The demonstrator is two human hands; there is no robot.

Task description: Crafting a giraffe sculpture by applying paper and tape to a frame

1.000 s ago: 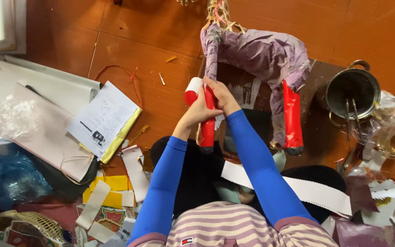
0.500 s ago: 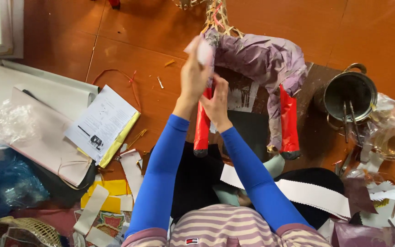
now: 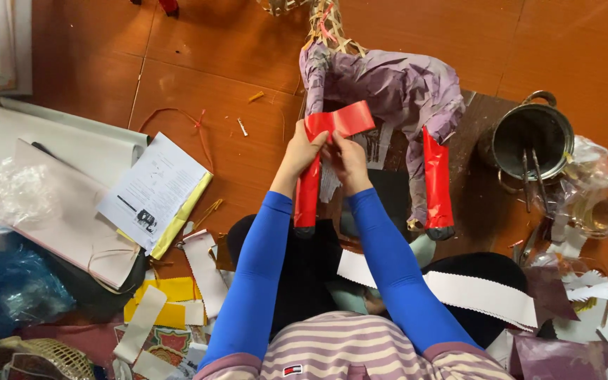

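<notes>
A person in blue sleeves is sitting on a red-brown tiled floor [image 3: 233, 42], seen from above, working on a paper animal figure [image 3: 388, 91] with a purple crumpled body.

The left hand [image 3: 300, 151] and right hand [image 3: 346, 158] are meeting side by side at the centre, both pressing on a red strip [image 3: 339, 121]. Each hand's grip is closing narrowly on that strip: the left fingers are pinching it at its 9 o'clock end, while the right fingers are holding it from 6 o'clock. The strip is fanning out toward 2 o'clock from the hands, lying across the figure's front shoulder. Directly below the left hand, at 6 o'clock, the front leg [image 3: 308, 193], wrapped in red, is running down toward the person's lap. A second red leg [image 3: 436, 179] is standing at 3 o'clock from the hands, well apart from them.

At 3 o'clock, farther out, a metal pot [image 3: 533, 137] is sitting with tools leaning in it. At 9 o'clock, a printed sheet [image 3: 153, 186] is lying on a stack of grey paper [image 3: 65, 204]. A white scalloped strip [image 3: 473, 292] is lying across the lap at 5 o'clock. Yellow and white paper scraps [image 3: 160, 309] are scattering at 7 o'clock, near a blue plastic bag [image 3: 8, 288].
</notes>
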